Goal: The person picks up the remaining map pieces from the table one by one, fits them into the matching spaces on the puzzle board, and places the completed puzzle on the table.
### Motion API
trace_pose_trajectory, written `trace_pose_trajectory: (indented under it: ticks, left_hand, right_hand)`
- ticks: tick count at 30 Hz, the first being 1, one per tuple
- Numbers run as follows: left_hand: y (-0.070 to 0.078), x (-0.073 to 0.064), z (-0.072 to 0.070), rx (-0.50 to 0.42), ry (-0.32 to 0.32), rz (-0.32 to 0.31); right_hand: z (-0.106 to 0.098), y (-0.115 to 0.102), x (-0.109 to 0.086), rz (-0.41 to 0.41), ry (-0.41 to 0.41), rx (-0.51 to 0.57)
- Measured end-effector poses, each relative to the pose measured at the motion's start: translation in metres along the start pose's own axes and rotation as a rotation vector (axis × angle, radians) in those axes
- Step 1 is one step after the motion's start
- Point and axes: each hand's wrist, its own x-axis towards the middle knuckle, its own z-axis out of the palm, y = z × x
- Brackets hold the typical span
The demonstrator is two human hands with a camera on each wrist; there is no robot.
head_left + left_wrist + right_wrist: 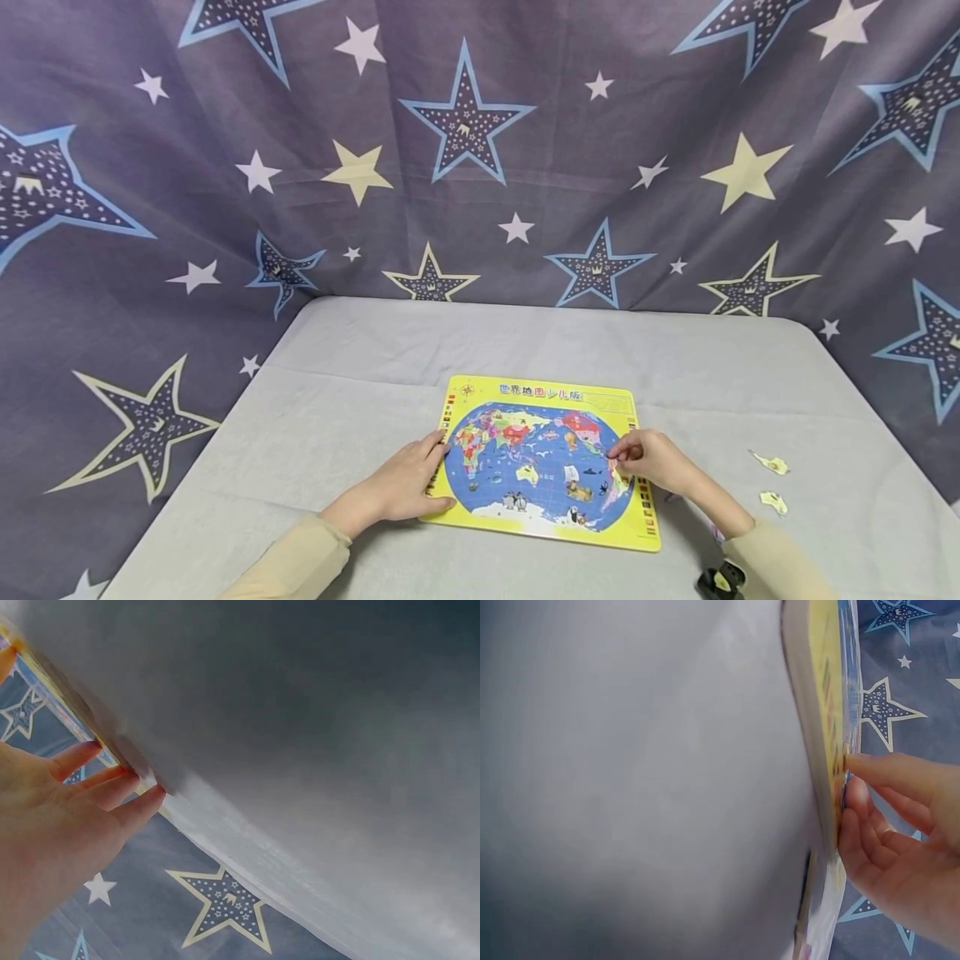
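A yellow-bordered world map puzzle board (555, 537) with a blue ocean lies flat on the table. At its left edge rests my left hand (405, 479), thumb near the lower corner and fingers along the side. In the left wrist view, the left hand's fingers (142, 806) are nearly straight against the board's edge. My right hand (656, 458) is over the map's right side, thumb and forefinger pinching a small puzzle piece at its surface. The right wrist view has that hand (900, 825) low over the board; the fingertips mostly hide the piece.
Two pale yellow pieces (772, 502) lie on the grey table cloth (360, 350) right of the board. A pink piece (717, 533) and a small black object (722, 581) are beside the right forearm. A star-patterned curtain (525, 200) hangs behind the table.
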Motion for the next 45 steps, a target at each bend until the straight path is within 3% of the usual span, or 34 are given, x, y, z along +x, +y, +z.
trace_pose_trajectory:
  ticks: [14, 21, 34, 45]
  left_hand:
    - [-0.001, -0.002, -0.001, -0.013, 0.006, 0.004]
    - [-0.001, -0.002, -0.002, -0.021, -0.005, 0.0]
    - [-0.003, -0.001, -0.001, -0.03, 0.0, 0.005]
    - [-0.002, 0.0, -0.001, -0.033, -0.006, 0.003]
  right_hand:
    - [-0.01, 0.001, -0.009, -0.052, 0.011, -0.005]
    - [-0.019, 0.005, -0.017, 0.015, 0.043, -0.013]
    - [-0.035, 0.011, -0.028, 0.068, 0.107, -0.06]
    - [-0.042, 0.017, -0.041, 0.134, 0.098, -0.069]
